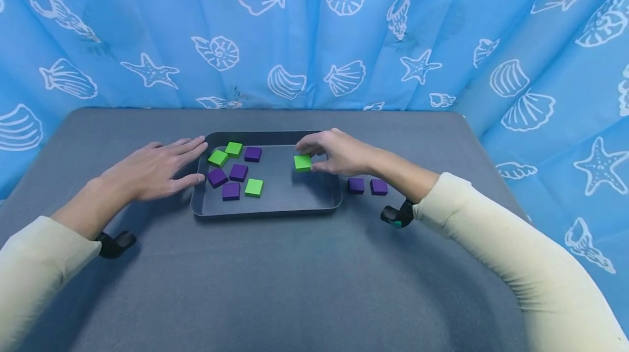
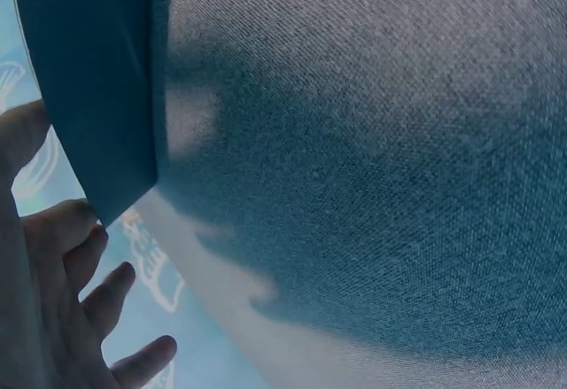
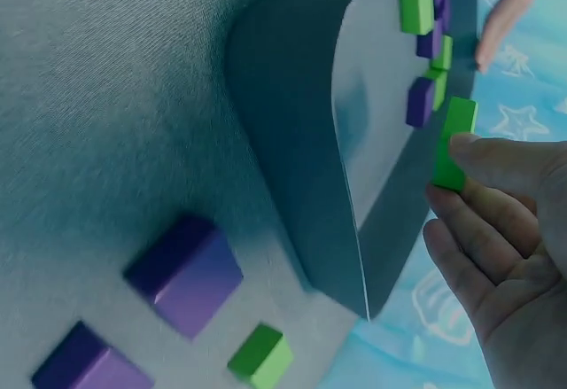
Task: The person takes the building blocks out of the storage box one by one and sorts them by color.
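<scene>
A dark grey rectangular tray [image 1: 265, 212] lies on the table, with purple blocks [image 1: 238, 172] and green blocks [image 1: 254, 188] grouped in its left half. My right hand [image 1: 344, 153] holds another green block [image 3: 454, 143] between thumb and fingers, over the right part of the tray. At the tray's left edge is my left hand [image 1: 162, 169], its fingers extended and the fingertips right at the rim. In the left wrist view, the tray's outer wall [image 2: 97, 70] stands beside those fingers.
Two purple blocks [image 1: 379, 187] lie on the table right of the tray. Near them the right wrist view shows a loose green block [image 3: 260, 355], hidden behind the right arm in the head view. A blue shell-print curtain [image 1: 314, 35] hangs behind the table [image 1: 275, 286].
</scene>
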Demonstrator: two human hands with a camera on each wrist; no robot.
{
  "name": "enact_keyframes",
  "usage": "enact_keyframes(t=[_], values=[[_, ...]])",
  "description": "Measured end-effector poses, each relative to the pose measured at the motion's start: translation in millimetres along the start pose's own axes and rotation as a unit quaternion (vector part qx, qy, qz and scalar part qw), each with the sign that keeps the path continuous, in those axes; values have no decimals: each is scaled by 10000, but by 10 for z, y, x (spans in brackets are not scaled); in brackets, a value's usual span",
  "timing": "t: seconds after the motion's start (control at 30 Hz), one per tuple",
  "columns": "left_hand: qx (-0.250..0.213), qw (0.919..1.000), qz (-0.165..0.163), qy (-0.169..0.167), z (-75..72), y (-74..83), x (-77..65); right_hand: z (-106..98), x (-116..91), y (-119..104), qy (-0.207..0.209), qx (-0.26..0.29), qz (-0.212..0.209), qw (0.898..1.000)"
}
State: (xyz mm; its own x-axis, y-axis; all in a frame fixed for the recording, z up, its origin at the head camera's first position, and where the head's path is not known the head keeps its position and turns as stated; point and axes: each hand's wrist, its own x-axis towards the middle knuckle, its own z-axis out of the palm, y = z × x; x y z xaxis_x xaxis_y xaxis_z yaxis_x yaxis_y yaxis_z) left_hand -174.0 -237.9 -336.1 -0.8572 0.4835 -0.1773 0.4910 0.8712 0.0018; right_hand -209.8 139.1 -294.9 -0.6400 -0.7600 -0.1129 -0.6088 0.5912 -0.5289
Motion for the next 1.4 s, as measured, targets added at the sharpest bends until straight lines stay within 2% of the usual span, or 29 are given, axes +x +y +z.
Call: enact_keyframes(t=[0.3,0.5,0.7,0.93,1.4], values=[[-5,10000,-6,65,18,-21,-38,-207,-367,162,507,0,44,9987],[8,10000,9,91,23,-33,-51,-276,-583,410,831,51,403,9957],[-8,10000,-46,-56,6,-20,-36,-333,-767,702,1102,-58,692,9915],[-94,9998,-68,-161,-12,-1,-12,-318,-952,982,1283,-169,912,9874],[-11,10000,-4,-76,-2,-1,-12,-164,-1221,1264,1250,-268,1213,9844]])
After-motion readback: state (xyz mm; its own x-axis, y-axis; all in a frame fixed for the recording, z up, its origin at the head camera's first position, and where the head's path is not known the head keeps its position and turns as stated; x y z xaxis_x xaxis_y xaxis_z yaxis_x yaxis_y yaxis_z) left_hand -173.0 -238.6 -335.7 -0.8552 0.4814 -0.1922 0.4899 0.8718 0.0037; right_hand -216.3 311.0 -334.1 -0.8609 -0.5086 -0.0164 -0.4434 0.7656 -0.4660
